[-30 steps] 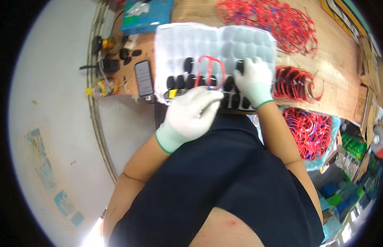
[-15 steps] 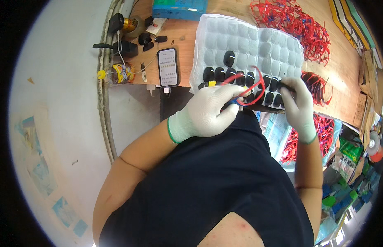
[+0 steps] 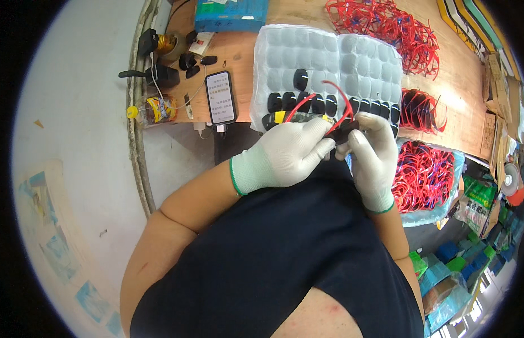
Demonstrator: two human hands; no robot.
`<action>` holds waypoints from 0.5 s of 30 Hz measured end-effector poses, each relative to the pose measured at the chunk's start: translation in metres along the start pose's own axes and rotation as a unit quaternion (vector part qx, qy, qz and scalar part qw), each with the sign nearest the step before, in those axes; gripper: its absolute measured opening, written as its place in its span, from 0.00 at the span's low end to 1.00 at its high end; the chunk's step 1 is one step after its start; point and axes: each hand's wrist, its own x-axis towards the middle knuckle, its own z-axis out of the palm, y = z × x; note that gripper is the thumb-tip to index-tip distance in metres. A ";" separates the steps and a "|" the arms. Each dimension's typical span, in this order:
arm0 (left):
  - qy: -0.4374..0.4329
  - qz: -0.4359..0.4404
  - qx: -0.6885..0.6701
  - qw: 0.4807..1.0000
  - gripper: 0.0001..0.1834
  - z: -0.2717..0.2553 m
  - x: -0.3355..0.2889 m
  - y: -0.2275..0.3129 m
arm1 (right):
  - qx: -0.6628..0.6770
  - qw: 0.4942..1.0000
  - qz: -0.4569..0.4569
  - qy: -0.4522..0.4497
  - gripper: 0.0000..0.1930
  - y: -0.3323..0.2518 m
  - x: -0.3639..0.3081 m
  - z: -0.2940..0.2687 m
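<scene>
My left hand [image 3: 287,152], in a white knit glove, pinches a red spectacle frame [image 3: 349,107] whose thin arms stick up above the fingers. Opposite it, my gloved right hand [image 3: 376,158] grips a dark lens [image 3: 345,131] against the front of that frame. The fingertips hide most of where lens and frame meet. Just beyond both hands lies a pale moulded tray [image 3: 296,52] with rows of cups. Several black lenses [image 3: 288,102] sit in its nearer rows, and one single lens [image 3: 300,79] lies farther up.
Red frames are heaped at the far right [image 3: 386,28], with a stack holding dark lenses [image 3: 418,110] nearer. A bag of red frames [image 3: 422,177] lies below the table's right edge. Left of the tray are a phone [image 3: 220,97], a bottle [image 3: 160,109] and a blue box [image 3: 231,14].
My right hand has left the tray with a lens and come left to meet the frame in my left hand. The view has shifted slightly.
</scene>
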 end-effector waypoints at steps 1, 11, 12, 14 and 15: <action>0.002 -0.001 -0.003 1.000 0.10 0.002 0.002 0.006 | 0.037 0.999 0.028 -0.026 0.14 -0.001 0.004 -0.005; -0.099 -0.060 -0.058 0.992 0.12 0.003 0.024 0.049 | 0.215 0.928 0.197 -0.231 0.15 -0.008 0.029 -0.062; -0.083 -0.042 -0.066 0.993 0.14 0.007 0.028 0.044 | 0.210 0.934 0.186 -0.222 0.15 -0.015 0.031 -0.064; -0.001 -0.039 -0.100 0.994 0.13 0.018 0.037 0.052 | 0.185 0.946 0.158 -0.212 0.15 -0.030 0.040 -0.067; 0.037 -0.037 -0.111 0.992 0.13 0.024 0.038 0.053 | 0.153 0.950 0.164 -0.216 0.15 -0.040 0.045 -0.069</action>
